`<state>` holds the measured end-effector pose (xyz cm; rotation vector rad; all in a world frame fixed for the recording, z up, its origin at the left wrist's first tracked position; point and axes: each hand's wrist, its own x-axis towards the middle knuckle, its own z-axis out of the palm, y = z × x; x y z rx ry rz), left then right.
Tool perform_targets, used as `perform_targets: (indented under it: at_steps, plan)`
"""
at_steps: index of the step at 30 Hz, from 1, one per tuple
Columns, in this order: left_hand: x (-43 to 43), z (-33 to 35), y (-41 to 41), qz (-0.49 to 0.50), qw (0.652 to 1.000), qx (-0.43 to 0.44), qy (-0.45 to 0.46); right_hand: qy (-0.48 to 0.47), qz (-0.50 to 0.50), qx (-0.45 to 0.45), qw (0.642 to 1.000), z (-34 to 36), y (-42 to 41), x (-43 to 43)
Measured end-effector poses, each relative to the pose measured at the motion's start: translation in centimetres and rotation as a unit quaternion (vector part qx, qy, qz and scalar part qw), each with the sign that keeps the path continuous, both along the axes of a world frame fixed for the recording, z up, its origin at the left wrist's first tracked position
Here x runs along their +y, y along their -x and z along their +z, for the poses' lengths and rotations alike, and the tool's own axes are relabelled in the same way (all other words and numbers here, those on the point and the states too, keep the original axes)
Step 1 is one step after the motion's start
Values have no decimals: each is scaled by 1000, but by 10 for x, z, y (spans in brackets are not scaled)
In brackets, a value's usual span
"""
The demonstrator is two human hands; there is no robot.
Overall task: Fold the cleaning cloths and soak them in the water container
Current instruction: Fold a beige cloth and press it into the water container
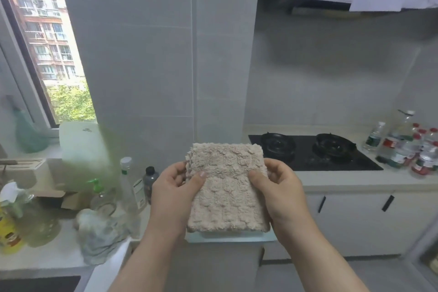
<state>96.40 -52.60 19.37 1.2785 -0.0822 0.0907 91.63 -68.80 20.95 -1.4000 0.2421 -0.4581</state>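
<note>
Both left hand (173, 191) and right hand (283, 191) hold cloth (227, 187) (long axis seemingly vertical)

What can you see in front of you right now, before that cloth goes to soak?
folded cloth: one, beige, mid-frame, held between both hands
crumpled cloth: one, grey, left counter
pale rim: one, whitish, just under the folded cloth; rest hidden
gas hob: one, black, two burners, right counter
water bottles: a cluster, clear, red or white caps, right of the hob
left-counter bottles: several, clear, dark, green-pump, yellow
cabinet doors: at least two, white, black handles, below the hob
window: one, far left
left hand: one, grips the cloth's left edge
right hand: one, grips the cloth's right edge
</note>
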Motion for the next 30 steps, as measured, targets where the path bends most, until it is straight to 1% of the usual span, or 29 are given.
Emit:
perform_targets:
  at_steps: [4,7,12,16,20,23,25,26,27,29,30]
  plan:
    - [-13,-2,-61,-10,1000,13,11,-2,-39,-5,999,0,-53,-6]
    - [-27,-10,-96,-16,1000,26,-7,1,-67,1,998,-5,-82,-18]
    - [-57,-28,-142,-41,997,36,-49,21,-78,33,996,-20,-122,-48]
    - [-86,-53,-176,-22,992,48,-118,55,-88,71,992,-43,-160,-78]
    - [-113,-72,-206,25,977,43,-206,121,-79,107,984,-70,-202,-107]
    - [-125,-90,-222,57,951,38,-302,178,-46,142,973,-93,-227,-124]
    - [-130,-108,-227,63,923,54,-376,200,-15,169,965,-113,-239,-131]
    - [-131,-117,-229,56,902,66,-423,212,6,183,960,-124,-244,-133]
    - [-132,-129,-231,40,874,82,-478,221,30,201,954,-135,-248,-134]
    - [-133,-149,-231,-9,807,96,-583,220,72,251,940,-158,-251,-132]
    - [-133,-159,-230,-32,779,90,-620,210,92,279,933,-169,-251,-132]
